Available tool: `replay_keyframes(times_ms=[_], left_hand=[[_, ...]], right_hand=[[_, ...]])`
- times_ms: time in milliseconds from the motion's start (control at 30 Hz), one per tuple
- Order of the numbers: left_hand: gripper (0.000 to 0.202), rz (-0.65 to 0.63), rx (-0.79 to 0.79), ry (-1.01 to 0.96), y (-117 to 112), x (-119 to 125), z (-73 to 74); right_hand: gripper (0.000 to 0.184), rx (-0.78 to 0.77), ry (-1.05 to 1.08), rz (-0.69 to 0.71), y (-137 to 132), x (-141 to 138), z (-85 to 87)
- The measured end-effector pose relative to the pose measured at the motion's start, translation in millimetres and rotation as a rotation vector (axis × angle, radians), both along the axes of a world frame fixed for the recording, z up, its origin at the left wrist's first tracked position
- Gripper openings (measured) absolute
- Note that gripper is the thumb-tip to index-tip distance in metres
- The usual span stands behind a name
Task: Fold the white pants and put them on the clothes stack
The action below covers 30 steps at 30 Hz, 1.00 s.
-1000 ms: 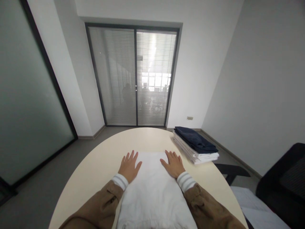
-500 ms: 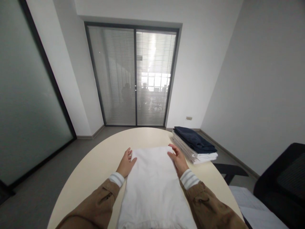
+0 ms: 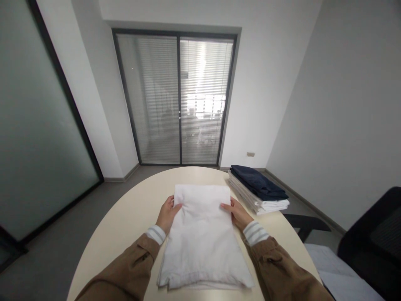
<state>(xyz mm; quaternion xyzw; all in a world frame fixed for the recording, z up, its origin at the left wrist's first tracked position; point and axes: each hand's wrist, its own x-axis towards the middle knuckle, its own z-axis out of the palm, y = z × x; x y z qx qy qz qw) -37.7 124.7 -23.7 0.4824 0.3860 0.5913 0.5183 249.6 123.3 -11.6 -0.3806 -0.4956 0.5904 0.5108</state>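
Note:
A folded white garment (image 3: 205,238), perhaps trousers, lies in front of me on the round table (image 3: 125,221). Its far edge is straight, while the wider near end shows uneven stacked layers. My left hand (image 3: 167,213) is closed on the left side, with the thumb on top and the fingers curled under the edge. On the opposite side my right hand (image 3: 238,212) grips the cloth the same way, its fingertips partly hidden beneath.
Folded clothes are stacked at the table's back right, a dark blue garment (image 3: 257,182) on top of white ones (image 3: 272,206). A black chair (image 3: 376,238) stands to the right, with white sheets or cloth (image 3: 338,267) on its seat. Beyond the table is a glass partition with blinds (image 3: 175,100).
The white garment has slid away from me, so its near end now shows on the table. Both hands have closed on its sides; before, their fingers were looser around the far corners.

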Motion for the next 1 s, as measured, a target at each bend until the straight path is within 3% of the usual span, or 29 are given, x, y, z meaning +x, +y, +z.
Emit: replay_keyframes(times_ms=[67, 133, 333, 533, 633, 800, 1000], left_hand=[[0.059, 0.052, 0.026, -0.015, 1.4, -1.2, 1.8], [0.060, 0.051, 0.031, -0.037, 1.4, -2.8, 4.2], [0.084, -0.240, -0.046, 0.021, -2.7, -9.4, 4.8], [0.066, -0.214, -0.026, 0.070, 3.6, -15.4, 1.6], [0.075, -0.207, -0.022, 0.054, 2.4, -16.1, 4.5], [0.095, -0.377, -0.064, 0.044, -3.3, -18.9, 4.2], [0.067, -0.374, -0.021, 0.033, 3.4, -22.4, 0.6]], right_hand=[[0.066, -0.018, -0.043, 0.085, -2.3, -1.6, -2.6], [0.069, 0.002, -0.054, 0.081, -2.8, -3.2, -4.3], [0.066, 0.033, -0.001, -0.034, 1.7, -2.2, -6.3], [0.068, 0.044, -0.060, 0.021, -2.6, 6.1, -1.6], [0.074, 0.052, -0.087, 0.048, -4.3, 9.2, -1.0], [0.066, 0.019, -0.040, 0.049, -1.9, 13.1, -2.9], [0.052, -0.001, 0.012, 0.151, -2.2, 21.1, -0.4]])
